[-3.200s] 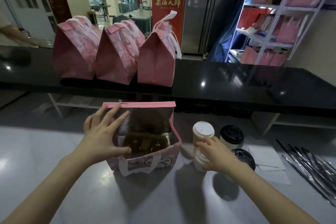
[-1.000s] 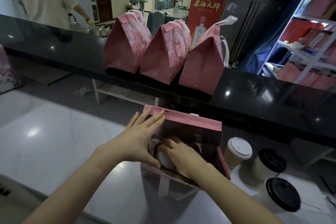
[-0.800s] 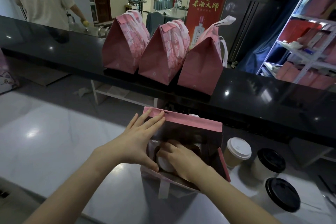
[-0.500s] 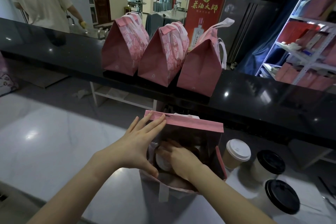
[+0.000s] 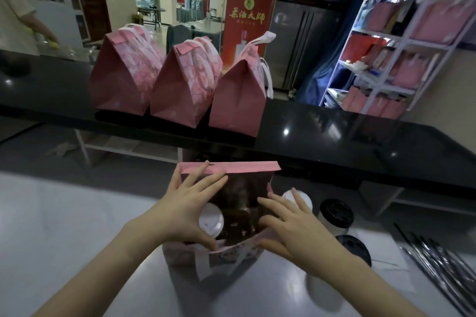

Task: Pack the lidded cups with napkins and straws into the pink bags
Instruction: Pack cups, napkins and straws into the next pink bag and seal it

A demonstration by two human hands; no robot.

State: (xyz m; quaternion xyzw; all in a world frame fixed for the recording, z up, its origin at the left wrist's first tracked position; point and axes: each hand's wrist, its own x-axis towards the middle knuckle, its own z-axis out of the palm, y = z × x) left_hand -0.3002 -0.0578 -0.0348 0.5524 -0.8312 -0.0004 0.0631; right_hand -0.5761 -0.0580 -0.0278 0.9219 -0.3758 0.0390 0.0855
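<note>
An open pink bag (image 5: pixel 233 252) stands on the white counter in front of me. Inside it, on the left, sits a white-lidded cup (image 5: pixel 211 221). My left hand (image 5: pixel 184 210) spans the bag's left side, with straight fingers against the far flap and the thumb on the near rim. Over the bag's right rim, my right hand (image 5: pixel 293 226) hovers with its fingers spread and holds nothing. Another white-lidded cup (image 5: pixel 305 199) stands just right of the bag, partly hidden by that hand. Two black-lidded cups (image 5: pixel 336 215) (image 5: pixel 356 248) stand further right.
Three closed pink bags (image 5: pixel 121 82) (image 5: pixel 184 87) (image 5: pixel 237 103) stand in a row on the raised black counter (image 5: pixel 334 131). Several dark straws (image 5: pixel 438 262) and white napkins (image 5: pixel 376 242) lie at the right. A shelf of pink bags (image 5: pixel 401 59) stands behind, and a person (image 5: pixel 15 23) is at the far left.
My right hand has come out of the bag, leaving the white-lidded cup inside on the left. My left hand has stayed on the bag.
</note>
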